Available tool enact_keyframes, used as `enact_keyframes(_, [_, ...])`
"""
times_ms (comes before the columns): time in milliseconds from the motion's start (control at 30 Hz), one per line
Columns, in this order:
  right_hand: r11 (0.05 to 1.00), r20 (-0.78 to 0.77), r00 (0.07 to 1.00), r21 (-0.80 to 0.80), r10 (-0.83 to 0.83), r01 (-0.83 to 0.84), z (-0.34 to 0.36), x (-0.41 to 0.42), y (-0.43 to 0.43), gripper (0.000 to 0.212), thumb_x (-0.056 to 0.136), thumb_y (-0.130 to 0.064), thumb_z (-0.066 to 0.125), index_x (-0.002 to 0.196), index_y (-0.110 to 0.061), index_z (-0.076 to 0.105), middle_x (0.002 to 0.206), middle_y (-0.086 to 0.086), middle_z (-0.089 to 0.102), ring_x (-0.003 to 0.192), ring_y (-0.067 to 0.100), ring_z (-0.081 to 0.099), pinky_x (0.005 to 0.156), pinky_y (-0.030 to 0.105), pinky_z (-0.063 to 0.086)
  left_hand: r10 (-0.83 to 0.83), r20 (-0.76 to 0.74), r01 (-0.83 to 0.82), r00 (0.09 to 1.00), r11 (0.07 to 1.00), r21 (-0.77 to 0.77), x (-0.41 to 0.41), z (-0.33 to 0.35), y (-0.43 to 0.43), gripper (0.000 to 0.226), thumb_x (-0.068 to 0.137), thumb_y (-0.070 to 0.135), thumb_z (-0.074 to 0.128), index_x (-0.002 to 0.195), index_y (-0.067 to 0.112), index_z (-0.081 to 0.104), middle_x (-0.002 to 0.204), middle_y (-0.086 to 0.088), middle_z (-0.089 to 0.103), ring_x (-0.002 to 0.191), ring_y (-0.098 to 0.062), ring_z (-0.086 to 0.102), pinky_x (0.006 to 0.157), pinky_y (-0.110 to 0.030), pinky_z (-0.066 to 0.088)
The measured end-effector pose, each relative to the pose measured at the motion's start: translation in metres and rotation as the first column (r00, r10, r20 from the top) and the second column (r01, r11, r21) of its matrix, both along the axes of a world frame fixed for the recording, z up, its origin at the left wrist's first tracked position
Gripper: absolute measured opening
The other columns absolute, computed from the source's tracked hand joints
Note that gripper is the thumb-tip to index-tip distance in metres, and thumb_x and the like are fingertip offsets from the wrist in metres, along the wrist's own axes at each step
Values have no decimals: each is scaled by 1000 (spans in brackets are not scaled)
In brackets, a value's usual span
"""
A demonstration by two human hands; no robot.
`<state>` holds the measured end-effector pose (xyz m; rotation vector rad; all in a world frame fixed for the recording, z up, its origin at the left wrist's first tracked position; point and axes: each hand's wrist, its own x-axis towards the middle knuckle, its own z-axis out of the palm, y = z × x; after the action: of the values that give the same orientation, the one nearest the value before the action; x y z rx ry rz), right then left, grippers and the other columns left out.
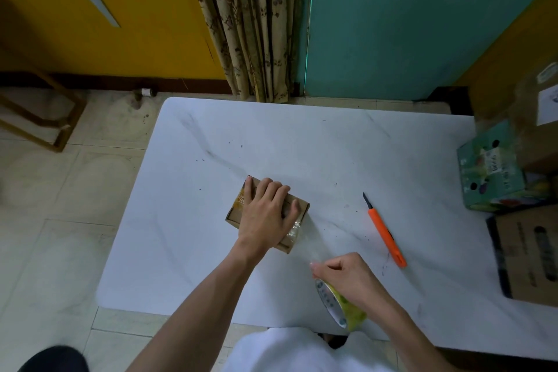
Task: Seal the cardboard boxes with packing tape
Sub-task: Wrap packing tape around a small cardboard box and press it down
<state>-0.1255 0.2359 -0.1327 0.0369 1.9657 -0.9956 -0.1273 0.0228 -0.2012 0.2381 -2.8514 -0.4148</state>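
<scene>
Left hand [265, 214]: lies flat on top of the box [233, 216], fingers spread and fairly straight, thumb toward the box's right end, pressing down.
Right hand [347, 276]: fingers curled round the tape roll [335, 306], held just above the table's near edge, well apart from the left hand.
Box: small, brown, lying flat near the middle of the table [271, 136], turned at a slant.
Tape [294, 229]: clear strip, wrinkled over the box's right end, stretching down toward the roll.
Knife [385, 232]: orange, blade out, lying on the table right of the box, apart from both hands.
Right edge: green carton [489, 172] with brown cartons [531, 254] behind and in front of it.
</scene>
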Motion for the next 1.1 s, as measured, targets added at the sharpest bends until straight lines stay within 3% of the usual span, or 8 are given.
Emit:
enact_keyframes(167, [1000,-46,999,-17,11,-11,10,0,-3,27,93,-37,67,78,-17,78,40,-18,49,36,-4,43,45,9,30,-5,-5,4,1000,1000,-6,-1,0,-2,32,97,40,57,109,13,70,106,2,66,111,-23,57,119,-57,24])
enact_keyframes(300, [997,-5,998,-60,-58,58,14,0,-5,39,92,-29,68,56,-17,65,42,-12,35,38,2,31,44,13,29,-2,-9,2,1000,1000,-3,-3,-1,-2,31,97,40,57,107,14,70,105,2,66,110,-23,57,118,-57,25])
enact_keyframes(433, [998,69,997,-53,36,-32,16,-2,2,11,83,-30,76,79,-20,76,65,-4,68,56,8,59,56,16,46,1,-33,-1,999,1000,2,-4,-2,-2,30,97,38,58,108,13,69,105,2,65,110,-23,57,117,-58,25])
enact_keyframes(500, [999,108,993,-2,38,-38,12,-3,11,15,76,-32,81,90,-26,77,81,-2,76,71,9,70,64,20,54,-7,-43,7,999,1000,-3,-3,-3,-2,32,97,38,57,114,14,68,110,1,65,113,-24,56,117,-59,24])
enact_keyframes(700, [999,43,998,-5,-44,44,2,-3,18,13,78,-32,82,85,-22,77,75,-3,75,66,6,69,65,18,53,-111,-111,100,988,990,-105,-7,0,-3,32,96,27,60,123,13,65,118,-4,65,121,-33,58,107,-67,31])
enact_keyframes(800, [996,77,993,-30,-86,89,1,-2,15,9,78,-24,81,81,-17,77,64,-2,69,56,9,61,59,19,49,-302,-115,292,946,952,-93,-8,9,8,33,96,22,54,125,14,65,116,-3,68,119,-30,61,109,-62,37])
enact_keyframes(933, [1000,20,1000,-22,-11,11,-5,-6,13,3,79,-19,79,82,-20,77,67,-6,72,66,5,67,64,17,50,-630,257,537,733,767,351,-1,46,47,52,96,35,55,146,23,49,130,0,67,123,-17,59,118,-43,32])
enact_keyframes(1100, [987,-77,994,149,79,-67,-18,-10,16,20,86,-42,69,81,-24,77,74,-2,73,76,16,67,73,29,52,-643,417,514,642,765,388,1,45,52,49,91,20,62,141,19,58,106,2,78,94,-20,73,86,-29,55])
